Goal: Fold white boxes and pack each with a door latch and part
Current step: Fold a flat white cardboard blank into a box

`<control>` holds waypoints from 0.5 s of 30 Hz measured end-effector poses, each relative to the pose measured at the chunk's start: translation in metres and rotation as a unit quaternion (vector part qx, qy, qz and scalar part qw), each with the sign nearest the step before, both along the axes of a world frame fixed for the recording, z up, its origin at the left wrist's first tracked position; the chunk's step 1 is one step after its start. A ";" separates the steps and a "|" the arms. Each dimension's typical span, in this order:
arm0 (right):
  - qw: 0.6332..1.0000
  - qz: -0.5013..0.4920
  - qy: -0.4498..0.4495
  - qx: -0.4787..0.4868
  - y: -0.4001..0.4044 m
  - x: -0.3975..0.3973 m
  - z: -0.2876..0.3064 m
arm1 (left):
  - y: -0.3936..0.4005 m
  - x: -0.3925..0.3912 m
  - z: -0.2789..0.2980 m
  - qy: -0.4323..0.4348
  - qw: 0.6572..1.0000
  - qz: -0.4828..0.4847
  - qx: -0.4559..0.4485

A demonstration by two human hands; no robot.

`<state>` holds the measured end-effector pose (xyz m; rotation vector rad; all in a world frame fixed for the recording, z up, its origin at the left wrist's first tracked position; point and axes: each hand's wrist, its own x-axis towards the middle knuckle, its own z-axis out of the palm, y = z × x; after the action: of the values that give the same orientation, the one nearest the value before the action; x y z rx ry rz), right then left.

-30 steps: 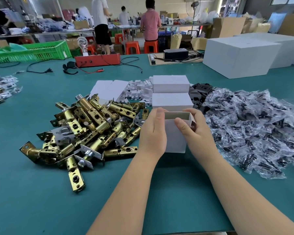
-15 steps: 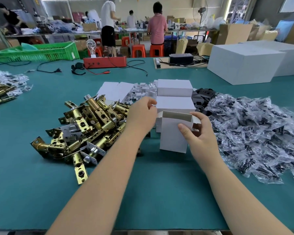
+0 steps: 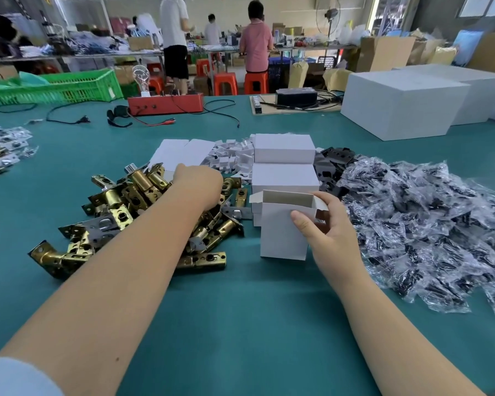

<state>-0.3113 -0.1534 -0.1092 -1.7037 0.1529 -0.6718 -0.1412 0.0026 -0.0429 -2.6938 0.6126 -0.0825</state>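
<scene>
From the head view, one open white box (image 3: pixel 283 232) stands upright on the green surface (image 3: pixel 240 324), top flaps up, the right hand (image 3: pixel 330 232) grasping its right side, thumb on the front wall. Two closed white boxes (image 3: pixel 285 164) lie just behind that grip. The left hand (image 3: pixel 197 185) reaches down onto the heap of brass door latches (image 3: pixel 120 212), too many to count; its fingers are hidden, so I cannot tell its grip. Right of the held box, bagged parts (image 3: pixel 429 230) pile up uncountably.
</scene>
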 end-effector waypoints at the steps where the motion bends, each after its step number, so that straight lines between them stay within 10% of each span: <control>1: 1.000 0.002 0.001 0.000 0.000 0.000 0.000 | 0.000 0.000 -0.001 -0.009 1.000 -0.005 0.007; 7: 1.000 0.002 0.000 0.006 -0.001 0.001 0.001 | 0.007 -0.001 0.009 -0.060 0.998 -0.030 -0.003; 15: 1.000 0.007 -0.007 -0.001 0.000 0.000 0.000 | 0.050 -0.003 0.037 -0.056 0.929 0.013 -0.364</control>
<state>-0.3110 -0.1537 -0.1095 -1.7004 0.1303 -0.6725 -0.1440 0.0525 -0.0057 -3.3708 0.5925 -0.5528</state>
